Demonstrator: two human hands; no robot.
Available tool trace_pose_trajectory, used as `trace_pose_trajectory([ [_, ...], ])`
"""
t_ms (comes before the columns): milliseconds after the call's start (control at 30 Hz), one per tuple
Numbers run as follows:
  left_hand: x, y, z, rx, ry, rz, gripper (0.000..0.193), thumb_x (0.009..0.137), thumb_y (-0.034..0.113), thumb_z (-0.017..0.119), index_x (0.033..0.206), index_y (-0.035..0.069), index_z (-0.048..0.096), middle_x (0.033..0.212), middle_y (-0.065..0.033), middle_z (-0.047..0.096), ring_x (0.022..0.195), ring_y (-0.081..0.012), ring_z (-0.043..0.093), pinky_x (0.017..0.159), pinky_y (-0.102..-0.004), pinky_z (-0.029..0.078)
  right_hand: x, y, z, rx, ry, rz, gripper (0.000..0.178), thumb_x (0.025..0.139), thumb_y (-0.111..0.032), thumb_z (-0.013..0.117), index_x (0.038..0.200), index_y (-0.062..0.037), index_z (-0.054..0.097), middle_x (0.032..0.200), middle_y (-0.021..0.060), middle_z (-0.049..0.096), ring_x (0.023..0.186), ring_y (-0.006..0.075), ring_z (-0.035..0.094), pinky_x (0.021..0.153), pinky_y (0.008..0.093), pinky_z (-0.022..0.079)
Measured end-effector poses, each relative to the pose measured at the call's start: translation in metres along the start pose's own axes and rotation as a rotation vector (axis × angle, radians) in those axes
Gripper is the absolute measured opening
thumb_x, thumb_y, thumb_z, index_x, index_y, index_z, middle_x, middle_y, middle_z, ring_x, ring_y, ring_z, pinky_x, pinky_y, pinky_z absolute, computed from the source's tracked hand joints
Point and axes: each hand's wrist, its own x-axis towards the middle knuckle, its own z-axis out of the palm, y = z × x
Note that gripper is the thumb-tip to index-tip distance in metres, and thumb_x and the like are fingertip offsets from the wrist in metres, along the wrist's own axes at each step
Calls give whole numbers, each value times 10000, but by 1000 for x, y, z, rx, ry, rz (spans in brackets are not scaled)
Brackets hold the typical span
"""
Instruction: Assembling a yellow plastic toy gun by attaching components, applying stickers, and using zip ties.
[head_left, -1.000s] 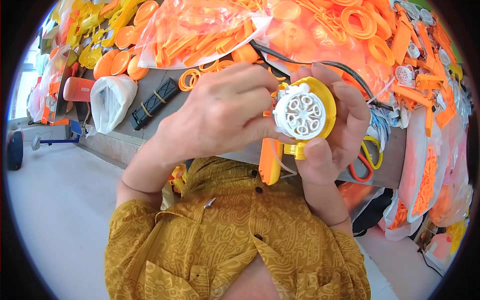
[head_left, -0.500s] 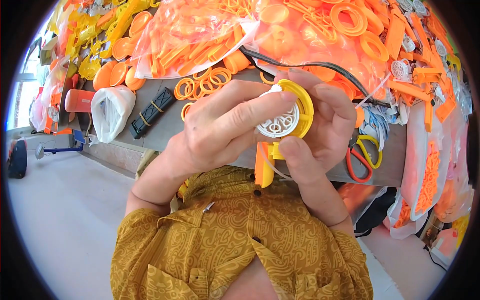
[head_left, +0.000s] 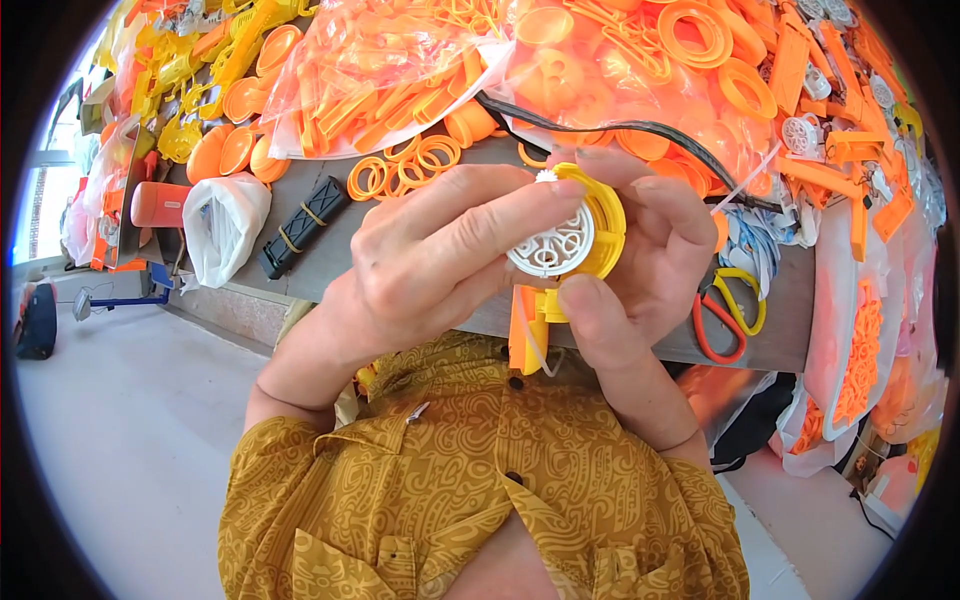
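My left hand (head_left: 420,245) pinches a white openwork disc (head_left: 552,246) with small teeth at its top edge. The disc lies against the open face of a round yellow plastic housing (head_left: 611,225), partly inside or overlapping it; how deep it sits cannot be made out. My right hand (head_left: 650,265) is wrapped round the far right side of that housing, thumb at its lower edge. Below the housing hangs a yellow and orange handle (head_left: 526,335), with a thin whitish strip (head_left: 537,345) beside it. My left fingertips are partly hidden behind the disc.
Orange rings (head_left: 410,170), a banded black block (head_left: 305,227) and a white bag (head_left: 227,228) lie on the grey table (head_left: 480,318). Bags of orange parts (head_left: 390,80) are heaped behind. Scissors (head_left: 722,318) with red and yellow handles rest at the right, near a tub of small orange pieces (head_left: 855,350).
The disc and housing have shifted very slightly left and down in my hands. The whitish strip now hangs closer to the handle. Both hands keep their hold.
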Motion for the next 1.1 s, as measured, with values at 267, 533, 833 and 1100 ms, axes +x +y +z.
trace_pose_trajectory([
  [267,7,2,-1,34,-36,38,482,568,-18,668,1039,32,579,800,-90,586,619,-198,589,501,-277,488,1,0,1,-22,-7,-51,526,705,-19,627,1143,38,341,1134,249,434,1050,274,461,889,353,374],
  [533,24,2,-3,35,-251,118,390,645,58,650,1029,40,581,783,-111,573,653,-241,576,553,-300,467,-5,-5,-1,-117,35,54,533,800,-146,534,1225,59,286,1208,225,383,1101,279,417,936,365,323],
  [833,19,-14,42,57,-458,127,515,614,58,662,1104,75,508,717,-53,493,684,-228,505,589,-321,453,-41,-30,-34,-301,171,685,446,886,-112,431,1273,47,278,1285,124,350,1195,202,342,982,322,283],
  [1100,-10,-27,-9,-107,-208,-176,401,685,65,633,1077,29,560,1104,-121,534,1008,-256,508,792,-344,434,-54,-50,-24,-914,62,382,362,779,38,516,1131,27,432,1108,125,483,969,190,502,791,305,422],
])
